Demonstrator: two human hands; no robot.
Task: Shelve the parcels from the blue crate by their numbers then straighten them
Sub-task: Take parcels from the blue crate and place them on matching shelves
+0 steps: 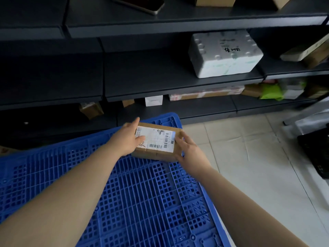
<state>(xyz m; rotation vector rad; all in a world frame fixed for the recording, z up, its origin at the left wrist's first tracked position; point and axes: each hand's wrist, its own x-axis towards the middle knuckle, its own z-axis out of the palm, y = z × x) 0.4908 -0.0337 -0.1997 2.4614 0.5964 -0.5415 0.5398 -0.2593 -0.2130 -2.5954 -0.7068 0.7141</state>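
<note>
Blue crate (142, 193) at bottom; left hand (128, 139) and right hand (187, 150) grip the parcel (160, 139); end-only hold could let it drop.

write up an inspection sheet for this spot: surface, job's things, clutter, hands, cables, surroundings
surface: blue crate, slatted, one parcel at its far right corner
job's things: parcel is cardboard, white label with barcodes facing up; dark shelves behind
clutter: phone on top shelf; white foam box on middle shelf; green bag lower down
hands: left hand grips the parcel's left end, right hand its right end
cables: nothing seen
surroundings: pale tiled floor; black basket at right
</note>
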